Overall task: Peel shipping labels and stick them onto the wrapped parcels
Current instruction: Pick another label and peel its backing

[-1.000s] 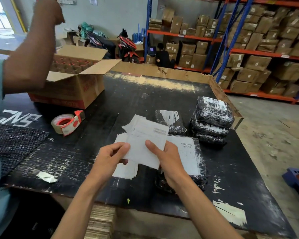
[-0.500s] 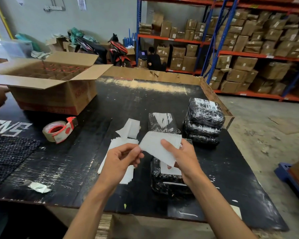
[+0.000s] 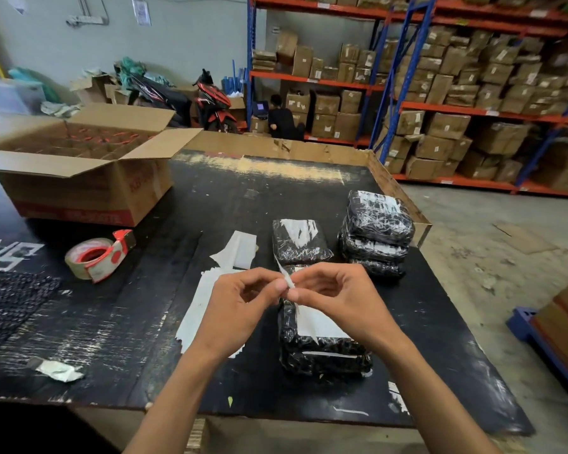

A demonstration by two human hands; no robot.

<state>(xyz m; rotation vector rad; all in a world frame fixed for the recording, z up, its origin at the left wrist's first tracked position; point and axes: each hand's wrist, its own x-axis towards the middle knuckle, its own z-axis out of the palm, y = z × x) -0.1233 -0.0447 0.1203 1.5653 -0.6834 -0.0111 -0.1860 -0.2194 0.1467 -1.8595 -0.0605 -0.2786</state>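
Observation:
My left hand [image 3: 240, 306] and my right hand [image 3: 338, 299] meet above the black table [image 3: 112, 339], both pinching one white shipping label [image 3: 286, 276] seen edge-on between the fingertips. Directly under them lies a black wrapped parcel [image 3: 322, 358] with a white label on top. A loose pile of white labels [image 3: 200, 309] lies left of it, partly hidden by my left hand. Farther back rest a single wrapped parcel [image 3: 299, 240] and a stack of wrapped parcels [image 3: 377, 231].
An open cardboard box [image 3: 79, 188] stands at the back left, with a tape dispenser [image 3: 99, 255] in front of it. A crumpled paper scrap [image 3: 58, 371] lies near the front edge. A person sits by the shelving [image 3: 473, 109] behind. A blue pallet [image 3: 538, 342] is on the floor at right.
The label was held flat between both hands; now it is turned edge-on and pinched at one corner. The other person's arm at left has left the view.

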